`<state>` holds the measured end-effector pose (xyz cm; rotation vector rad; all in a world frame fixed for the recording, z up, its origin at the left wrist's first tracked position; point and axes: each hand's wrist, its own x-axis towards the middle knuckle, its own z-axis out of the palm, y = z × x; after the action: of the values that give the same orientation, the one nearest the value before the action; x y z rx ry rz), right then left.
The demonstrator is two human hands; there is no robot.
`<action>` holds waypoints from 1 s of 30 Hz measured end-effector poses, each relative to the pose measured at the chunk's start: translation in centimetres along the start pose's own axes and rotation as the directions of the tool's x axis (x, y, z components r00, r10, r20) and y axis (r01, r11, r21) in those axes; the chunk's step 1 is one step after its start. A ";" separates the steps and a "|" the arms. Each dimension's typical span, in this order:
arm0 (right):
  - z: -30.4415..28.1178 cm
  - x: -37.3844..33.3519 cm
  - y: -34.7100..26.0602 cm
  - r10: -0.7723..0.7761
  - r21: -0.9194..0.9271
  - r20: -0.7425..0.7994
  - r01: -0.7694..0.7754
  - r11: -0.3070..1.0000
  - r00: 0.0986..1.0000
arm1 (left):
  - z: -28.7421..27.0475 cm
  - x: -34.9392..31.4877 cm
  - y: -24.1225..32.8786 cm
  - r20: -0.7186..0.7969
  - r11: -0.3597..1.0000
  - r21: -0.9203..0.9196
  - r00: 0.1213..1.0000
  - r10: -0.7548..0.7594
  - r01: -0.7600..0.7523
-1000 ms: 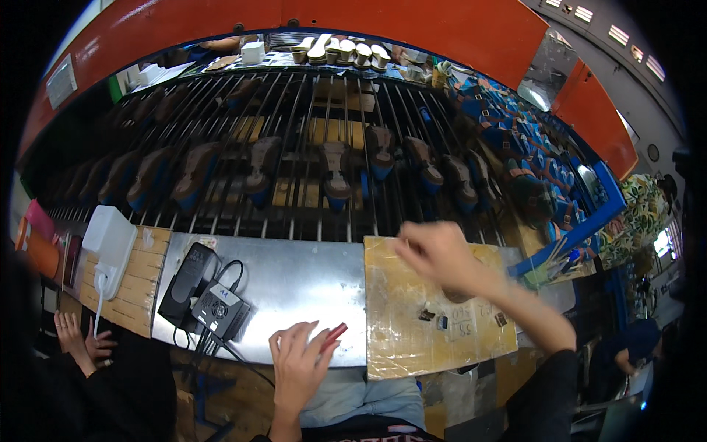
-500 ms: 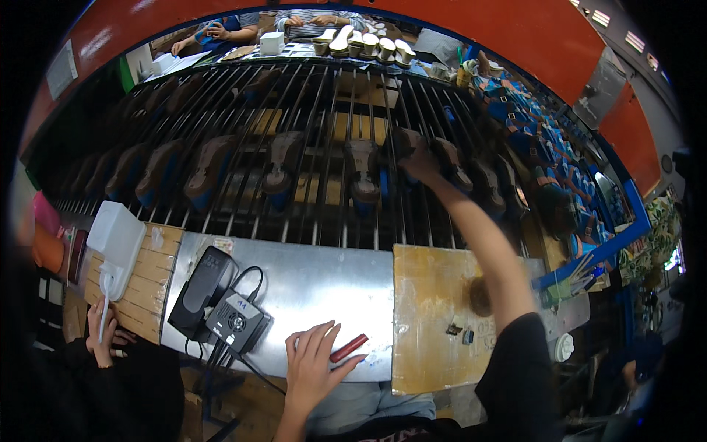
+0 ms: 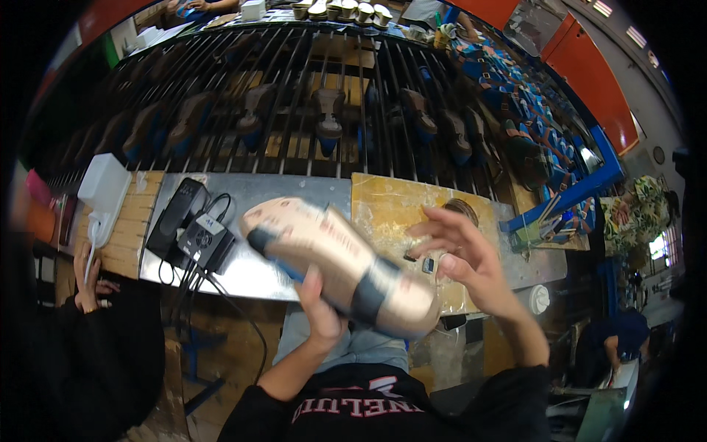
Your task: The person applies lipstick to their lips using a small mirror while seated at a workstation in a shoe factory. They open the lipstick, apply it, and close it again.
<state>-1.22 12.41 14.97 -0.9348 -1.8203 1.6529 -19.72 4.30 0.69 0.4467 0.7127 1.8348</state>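
Left fingers point(image 3: 311, 285) held the shoe point(image 3: 335, 247); right fingers point(image 3: 443, 219), spread and empty, hung over the yellow board point(image 3: 387, 202).

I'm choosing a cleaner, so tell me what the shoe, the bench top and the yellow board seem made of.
Shoe: pale, matt face, perhaps leather or fibreboard; blur leaves it open. Bench top: likely bare sheet metal, smooth and grey with a bright reflection. Yellow board: perhaps cardboard under clear film, given its patchy, scuffed shine.
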 end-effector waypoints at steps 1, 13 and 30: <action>-0.3 -0.5 1.2 -0.167 -0.458 -0.105 0.101 0.883 0.980 | -0.3 -1.2 -0.4 0.187 0.959 -0.277 0.975 0.123 -0.067; -2.0 0.4 14.0 -0.486 -0.960 -0.084 0.060 0.275 0.870 | -2.8 -5.1 -1.4 0.235 0.988 -0.017 0.961 -0.144 0.152; -11.3 0.4 11.4 -0.620 -0.879 -0.310 0.031 0.475 0.720 | -6.4 -5.5 -3.1 0.326 0.907 -0.245 0.910 -0.255 0.342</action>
<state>8.81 20.17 5.14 -1.1472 -2.0788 0.0309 -19.42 -1.67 -6.00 0.3694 0.2783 1.5083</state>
